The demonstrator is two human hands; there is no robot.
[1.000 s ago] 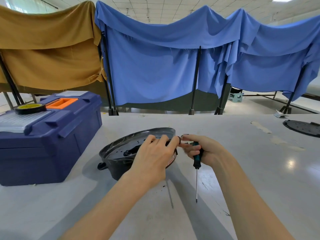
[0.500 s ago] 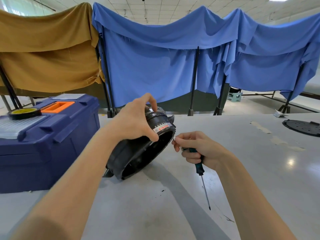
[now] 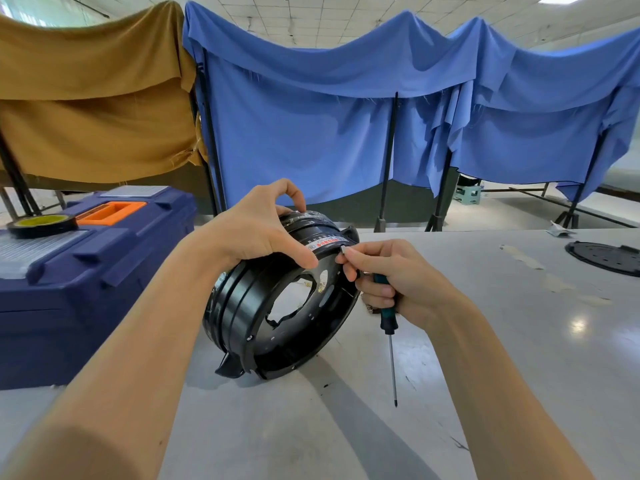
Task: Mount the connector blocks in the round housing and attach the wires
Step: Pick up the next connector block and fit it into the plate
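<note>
One grey table (image 3: 571,393), round housing (image 3: 239,306), navy toolbox (image 3: 86,271), blue drapes (image 3: 311,133) behind

Left hand (image 3: 256,233) grips the round housing (image 3: 239,306) from above — right hand (image 3: 398,278), fingers (image 3: 360,253) pinched, clasps a screwdriver (image 3: 388,323).

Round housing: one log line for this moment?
left hand: grips round housing, tipped on edge | right hand: holds screwdriver, pinches small part at rim

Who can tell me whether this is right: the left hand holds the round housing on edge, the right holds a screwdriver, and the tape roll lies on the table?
One slip: the head view shows the tape roll lying on top of the blue toolbox instead. The rest holds.
</note>
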